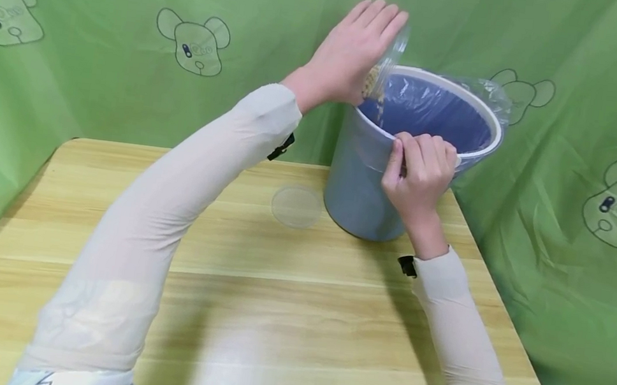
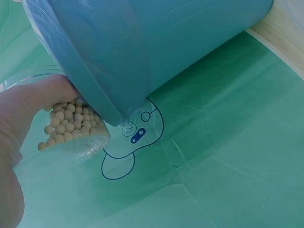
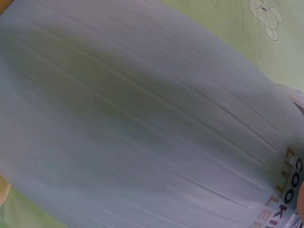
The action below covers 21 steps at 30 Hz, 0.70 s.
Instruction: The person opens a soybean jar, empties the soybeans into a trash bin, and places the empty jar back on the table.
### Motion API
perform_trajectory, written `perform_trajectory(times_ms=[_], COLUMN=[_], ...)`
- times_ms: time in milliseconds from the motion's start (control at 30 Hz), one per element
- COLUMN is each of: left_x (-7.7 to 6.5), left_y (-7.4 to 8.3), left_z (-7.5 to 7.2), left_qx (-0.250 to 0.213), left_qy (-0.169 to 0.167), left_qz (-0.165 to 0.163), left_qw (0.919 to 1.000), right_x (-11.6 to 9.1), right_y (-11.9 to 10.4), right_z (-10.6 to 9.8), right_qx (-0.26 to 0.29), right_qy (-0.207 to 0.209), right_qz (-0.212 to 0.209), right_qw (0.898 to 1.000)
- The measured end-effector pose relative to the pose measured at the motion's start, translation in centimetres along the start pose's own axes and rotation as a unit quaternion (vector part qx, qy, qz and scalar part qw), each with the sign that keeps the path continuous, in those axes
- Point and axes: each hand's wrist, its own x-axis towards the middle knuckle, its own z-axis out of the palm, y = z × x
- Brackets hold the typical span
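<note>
My left hand [image 1: 351, 50] holds a clear plastic jar [image 1: 398, 48] tipped over the near-left rim of a blue-grey trash bin [image 1: 364, 186]. Small round beige beads [image 1: 371, 83] are in the jar, and a few fall from its mouth into the bin. The left wrist view shows more of these beads [image 2: 71, 121] by the thumb, with the jar's mouth at the bin's edge. My right hand [image 1: 421, 171] grips the bin's front rim, its fingers curled over the edge. A clear plastic liner [image 1: 413, 93] lines the bin; its bottom is hidden.
A round transparent lid [image 1: 296, 206] lies flat on the wooden table [image 1: 247, 313], left of the bin. Loose liner plastic [image 1: 485, 93] hangs out past the rim at the back right. Green cloth [image 1: 96, 83] with bear outlines surrounds the table.
</note>
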Motion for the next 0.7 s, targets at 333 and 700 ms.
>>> perform_trajectory(times_ms=[333, 700], left_x=[0.2, 0.3], left_y=[0.4, 1.2], left_z=[-0.3, -0.6], left_qx=[0.016, 0.031], left_qy=[-0.016, -0.002], left_qz=[0.020, 0.039], left_qw=[0.9996, 0.9988], right_x=[-0.1, 0.0], right_y=[0.0, -0.1], right_z=[-0.2, -0.3], right_qx=[0.002, 0.002], right_qy=[0.000, -0.002], right_qz=[0.002, 0.002], right_qw=[1.000, 1.000])
